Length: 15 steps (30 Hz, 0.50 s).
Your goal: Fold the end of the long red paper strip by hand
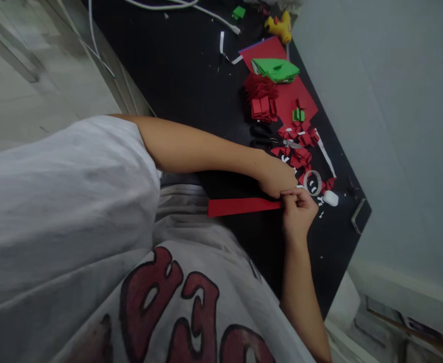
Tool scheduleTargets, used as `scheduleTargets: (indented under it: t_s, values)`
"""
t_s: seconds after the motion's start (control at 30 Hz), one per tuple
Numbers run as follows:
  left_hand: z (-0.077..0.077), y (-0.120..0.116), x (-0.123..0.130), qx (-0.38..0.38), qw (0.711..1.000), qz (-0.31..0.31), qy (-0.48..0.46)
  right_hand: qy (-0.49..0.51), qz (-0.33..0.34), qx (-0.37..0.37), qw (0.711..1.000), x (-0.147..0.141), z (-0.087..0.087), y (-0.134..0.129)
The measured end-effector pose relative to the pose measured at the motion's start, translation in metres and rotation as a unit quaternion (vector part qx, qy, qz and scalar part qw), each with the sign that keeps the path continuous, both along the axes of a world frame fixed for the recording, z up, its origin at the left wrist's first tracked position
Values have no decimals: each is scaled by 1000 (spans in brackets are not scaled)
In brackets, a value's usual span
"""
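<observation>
A long red paper strip (240, 205) stretches from the shirt's edge across to the hands over the black table. My right hand (300, 209) pinches its far end between thumb and fingers. Right against those fingertips is my left hand (279, 176), back up and fingers curled under; what it grips is hidden. Just beyond the hands lie a roll of tape (312, 183), folded red paper pieces (300, 157) and small white scraps. Black-handled scissors (268, 141) rest beside my left hand.
Farther up the black table (191, 75) are a stack of folded red pieces (262, 103), a folded green paper (276, 69), red sheets (295, 98), a yellow glue gun (279, 27) and a white cable (221, 20). A white case (330, 198) and a phone (361, 216) lie near the wall.
</observation>
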<state>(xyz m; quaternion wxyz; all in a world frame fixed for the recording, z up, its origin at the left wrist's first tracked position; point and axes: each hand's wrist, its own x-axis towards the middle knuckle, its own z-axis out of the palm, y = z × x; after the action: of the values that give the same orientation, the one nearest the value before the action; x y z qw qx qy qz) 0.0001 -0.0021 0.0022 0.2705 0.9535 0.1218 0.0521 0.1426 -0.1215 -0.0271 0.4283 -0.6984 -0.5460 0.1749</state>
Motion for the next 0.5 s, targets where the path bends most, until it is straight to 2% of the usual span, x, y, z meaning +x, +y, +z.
scheduleTargets:
  t_s: [0.17,0.5]
  values:
    - [0,1,-1,31,999,-9,21,1,1,-8,1000,1,-1,0]
    - [1,1,-2,37,999,-25,24,-9,6,-9,1000,1,-1,-1]
